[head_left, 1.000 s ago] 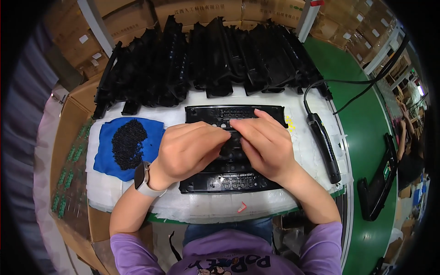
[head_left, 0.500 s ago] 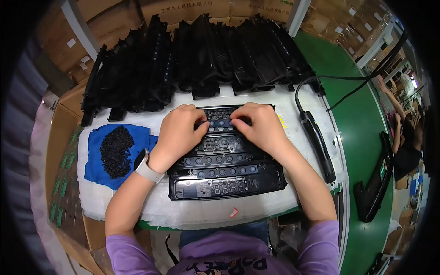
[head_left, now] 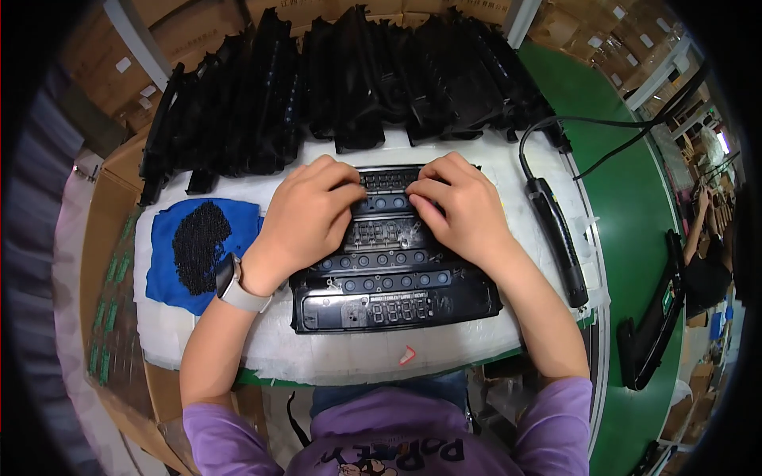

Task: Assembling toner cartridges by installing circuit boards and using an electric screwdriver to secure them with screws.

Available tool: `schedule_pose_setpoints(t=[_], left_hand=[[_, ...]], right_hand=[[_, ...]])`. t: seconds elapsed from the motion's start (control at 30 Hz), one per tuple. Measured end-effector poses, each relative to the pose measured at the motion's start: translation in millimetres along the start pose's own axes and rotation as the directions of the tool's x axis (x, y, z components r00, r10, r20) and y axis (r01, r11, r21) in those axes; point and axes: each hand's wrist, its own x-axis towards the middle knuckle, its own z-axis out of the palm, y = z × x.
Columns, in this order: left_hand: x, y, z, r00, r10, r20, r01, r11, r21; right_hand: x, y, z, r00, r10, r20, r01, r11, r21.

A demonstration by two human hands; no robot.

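Several black plastic panels (head_left: 397, 311) with digit-shaped windows lie in rows before me, overlapping one another. A dark strip with round bluish buttons (head_left: 385, 204) runs along the farthest panel (head_left: 387, 179). My left hand (head_left: 305, 213) is curled at the strip's left end, thumb and fingertips pressed together on it. At its right end, my right hand (head_left: 462, 208) pinches with thumb and forefinger. Between the hands the middle buttons show; the ends are hidden under my fingers. Nearer rows of similar buttons (head_left: 385, 260) sit in the other panels, untouched.
Left, a blue cloth (head_left: 165, 270) bears a heap of tiny black parts (head_left: 200, 247). A corded electric screwdriver (head_left: 557, 242) lies right. Black plastic housings (head_left: 349, 87) line the table's back. Another housing (head_left: 655, 321) rests on the green surface; a person (head_left: 706, 266) is beyond.
The button strip, tilted with a second row of pale spots showing before, now lies flatter along the far panel. Both hands remain at its ends. The whole view has shifted slightly.
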Motion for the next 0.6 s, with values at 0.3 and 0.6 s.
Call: schedule_pose_setpoints(t=[0.3, 0.6], left_hand=[[-3.0, -8.1, 7.3, 0.993, -0.038, 0.115, 0.049, 0.995, -0.091], [3.9, -12.5, -18.1, 0.877, -0.041, -0.479, 0.197, 0.94, 0.279]], right_hand=[[-7.4, 0.2, -7.3, 0.998, 0.054, 0.043, -0.052, 0.998, -0.046], [-15.6, -8.9, -2.9, 0.995, -0.02, 0.099, 0.017, 0.999, 0.036]])
